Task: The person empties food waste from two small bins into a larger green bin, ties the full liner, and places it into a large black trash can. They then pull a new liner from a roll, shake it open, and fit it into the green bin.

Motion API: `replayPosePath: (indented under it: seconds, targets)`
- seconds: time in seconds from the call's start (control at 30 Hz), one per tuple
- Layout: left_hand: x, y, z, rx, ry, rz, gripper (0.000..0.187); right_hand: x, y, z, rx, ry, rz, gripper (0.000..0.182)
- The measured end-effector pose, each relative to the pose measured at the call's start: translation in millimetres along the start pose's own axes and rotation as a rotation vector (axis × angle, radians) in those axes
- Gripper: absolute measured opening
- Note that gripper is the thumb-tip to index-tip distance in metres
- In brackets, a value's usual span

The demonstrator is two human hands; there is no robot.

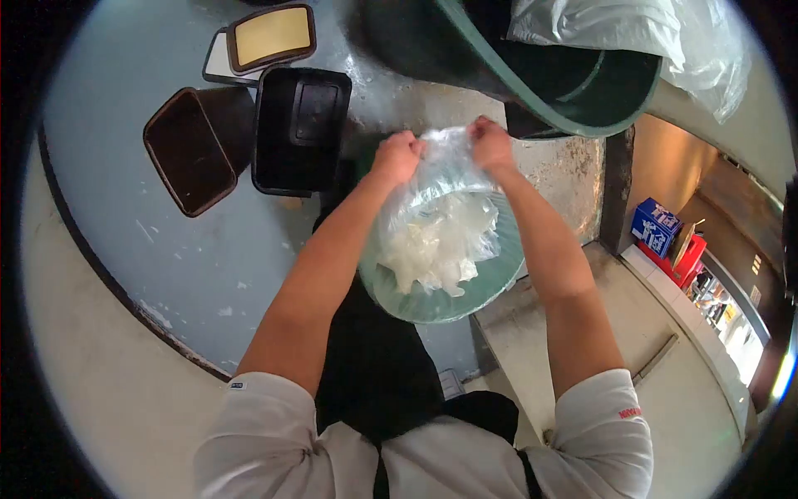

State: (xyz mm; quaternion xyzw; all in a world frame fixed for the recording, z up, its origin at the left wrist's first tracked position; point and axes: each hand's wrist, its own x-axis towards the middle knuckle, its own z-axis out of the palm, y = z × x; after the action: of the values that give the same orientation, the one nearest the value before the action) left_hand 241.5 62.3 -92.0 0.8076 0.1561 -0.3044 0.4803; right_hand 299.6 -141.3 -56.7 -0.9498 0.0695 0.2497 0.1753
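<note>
Both hands grip the upper edge of a clear plastic bag [445, 162] that lines a round green bin. My left hand [399, 158] is closed on the bag's edge at the left, and my right hand [492, 144] is closed on it at the right, with the film stretched between them. Inside the bag, towards the near side, lies a heap of crumpled whitish translucent plastic [445, 249]. The green bin [399, 306] shows through the film around the heap.
A large green bin [573, 125] with plastic sheeting [607, 25] over it is at the upper right. Black container [299, 133], brown bin [195, 158] and a yellow-topped tray [272, 37] are at the upper left. A blue box [655, 226] sits far right.
</note>
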Motion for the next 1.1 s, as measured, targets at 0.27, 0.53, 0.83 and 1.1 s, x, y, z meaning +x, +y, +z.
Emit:
replayPosePath:
  seconds: [0.27,0.53,0.83,1.1]
  targets:
    - [-121,-1,-70,-0.262,0.121,0.18,0.032,-123,87,-89,0.27,0.173,-0.032,0.046]
    - [-365,-21,31,-0.204,-0.193,0.171,0.064,-386,214,-119,-0.153,-0.134,0.104,0.035]
    - [-273,24,-59,-0.259,0.449,0.426,0.034,-266,38,-153,0.271,0.151,-0.179,0.026]
    - [-9,-29,8,-0.182,-0.121,-0.015,0.038,-22,-103,-12,-0.271,-0.233,-0.267,0.029]
